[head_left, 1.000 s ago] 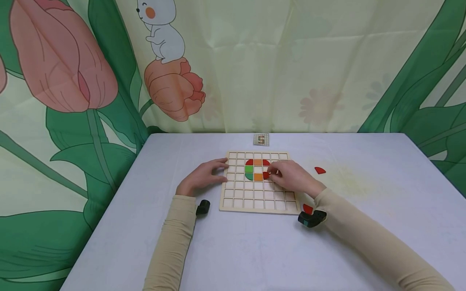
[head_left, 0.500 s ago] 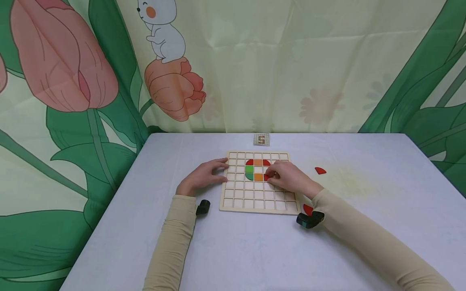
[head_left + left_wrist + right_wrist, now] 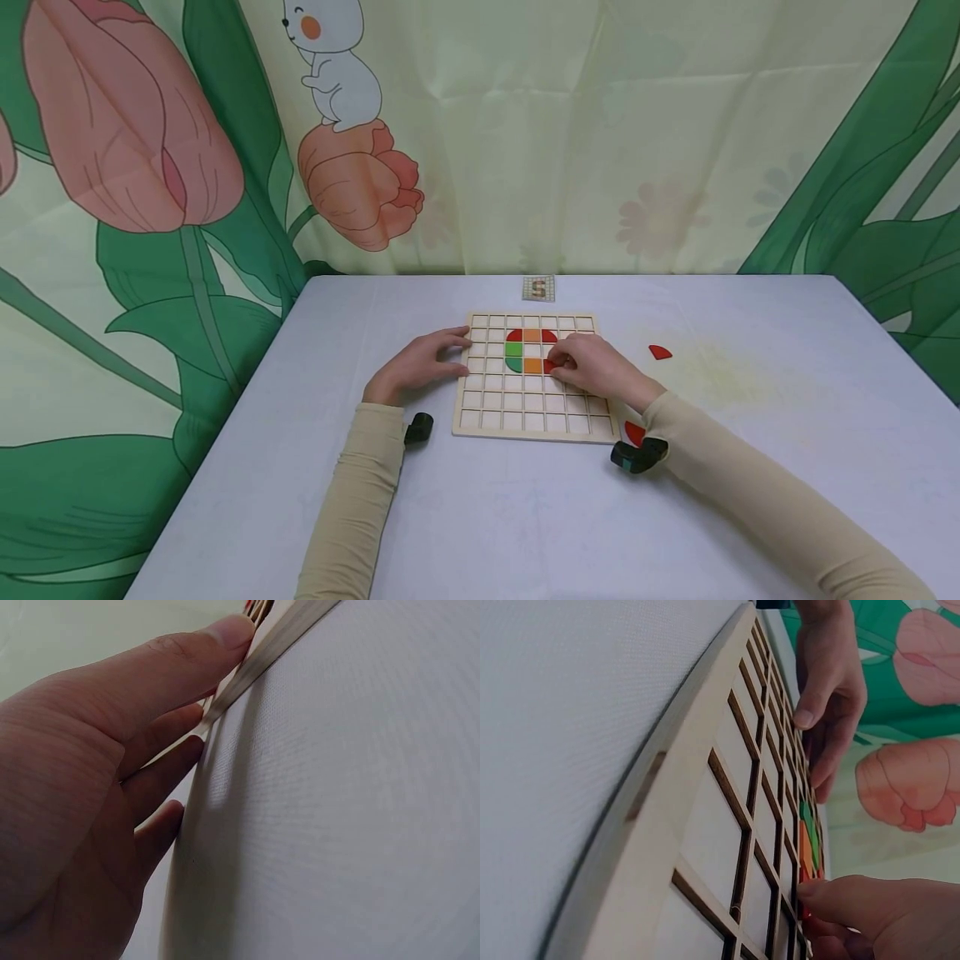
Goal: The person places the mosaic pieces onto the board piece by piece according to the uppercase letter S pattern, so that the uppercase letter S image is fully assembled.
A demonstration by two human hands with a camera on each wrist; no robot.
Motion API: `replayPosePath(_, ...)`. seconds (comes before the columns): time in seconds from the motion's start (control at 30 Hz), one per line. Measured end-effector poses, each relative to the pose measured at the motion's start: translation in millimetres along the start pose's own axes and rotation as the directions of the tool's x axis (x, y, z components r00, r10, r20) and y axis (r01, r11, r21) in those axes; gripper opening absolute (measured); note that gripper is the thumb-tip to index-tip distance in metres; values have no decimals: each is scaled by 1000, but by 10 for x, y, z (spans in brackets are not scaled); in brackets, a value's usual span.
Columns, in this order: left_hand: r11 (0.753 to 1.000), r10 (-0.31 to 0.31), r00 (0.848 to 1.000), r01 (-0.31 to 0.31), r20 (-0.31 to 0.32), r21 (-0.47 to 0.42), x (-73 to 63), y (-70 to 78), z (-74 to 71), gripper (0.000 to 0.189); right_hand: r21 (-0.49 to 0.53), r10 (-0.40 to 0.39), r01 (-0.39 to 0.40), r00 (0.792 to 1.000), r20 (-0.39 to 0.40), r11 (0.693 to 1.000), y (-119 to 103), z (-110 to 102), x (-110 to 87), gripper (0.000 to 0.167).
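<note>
A wooden grid board (image 3: 536, 408) lies on the table, with a ring of coloured tiles in its upper middle cells. My left hand (image 3: 420, 360) rests at the board's left edge, its thumb and fingertips touching the frame and its fingers relaxed. With thumb and fingers, my right hand (image 3: 596, 364) pinches a red quarter-circle tile (image 3: 549, 367) at the ring's lower right cell. In the right wrist view the thumb of the right hand (image 3: 870, 911) lies right on the red tile, which is mostly hidden. Beside it sit an orange square tile (image 3: 532, 365) and a green square tile (image 3: 513, 349).
Two loose red quarter-circle tiles lie right of the board: one red tile (image 3: 660, 352) farther back, another red tile (image 3: 633, 432) by the right wrist camera (image 3: 639, 456). A small pattern card (image 3: 538, 288) lies behind the board. A printed curtain (image 3: 525, 150) hangs behind the table.
My right hand has shifted slightly, bringing the red tile a little right and down at the ring's lower right cell, then stayed there. The left hand has not moved.
</note>
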State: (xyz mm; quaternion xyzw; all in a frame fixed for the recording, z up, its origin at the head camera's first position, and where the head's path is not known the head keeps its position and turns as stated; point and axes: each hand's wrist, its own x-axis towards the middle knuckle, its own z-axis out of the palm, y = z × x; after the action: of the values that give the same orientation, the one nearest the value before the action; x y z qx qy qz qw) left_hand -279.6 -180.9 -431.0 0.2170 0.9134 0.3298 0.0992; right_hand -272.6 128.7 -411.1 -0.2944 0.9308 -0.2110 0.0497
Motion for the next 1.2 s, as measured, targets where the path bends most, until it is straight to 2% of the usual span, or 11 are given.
replayPosePath(0.4,1000,-11,1000,11,-2,-5,4,16,7,54,20,-42,42,998,-39,999,35,7,-22,14)
replayPosePath(0.63,1000,-4,1000,4,1,-2,6,23,2,55,29,-6,8,999,-48,1000,23,17,-27,18)
replayPosePath(0.83,1000,-5,1000,5,-4,-7,-1,30,-3,55,44,-8,10,999,-49,999,18,2,-59,17)
replayPosePath(1.0,1000,-8,1000,8,-1,-17,0,26,-1,54,86,44,-37,996,-77,996,79,-44,-139,22)
replayPosePath(1.2,1000,-9,1000,9,-4,-11,-12,20,4,54,139,110,-93,986,-126,986,242,-163,-348,29)
